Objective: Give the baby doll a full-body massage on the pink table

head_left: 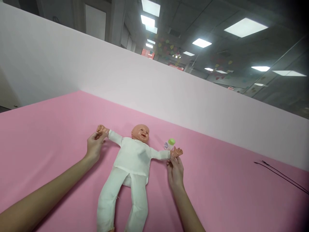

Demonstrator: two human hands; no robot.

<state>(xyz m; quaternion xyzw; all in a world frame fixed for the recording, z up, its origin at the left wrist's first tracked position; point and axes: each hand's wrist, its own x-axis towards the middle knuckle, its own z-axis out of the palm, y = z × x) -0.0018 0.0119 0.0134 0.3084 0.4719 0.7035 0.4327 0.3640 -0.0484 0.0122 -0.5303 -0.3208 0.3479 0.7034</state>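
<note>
A baby doll (135, 158) with a white cloth body lies on its back on the pink surface, arms spread wide and head toward the white wall. My left hand (95, 145) pinches the doll's hand on the left side, thumb and fingers around its wrist. On the other side, my right hand (175, 170) has its fingers closed at the doll's other wrist, under the small plastic hand. Just beyond that doll hand lies a small bottle (169, 144) with a light green cap, tipped on its side. The doll's feet are mostly cut off by the lower frame edge.
The pink tabletop (217, 187) extends to both sides of the doll. A white partition (154, 87) stands along its far edge. Two thin dark cords (281, 175) lie at the right. Ceiling lights and a glass wall show beyond the partition.
</note>
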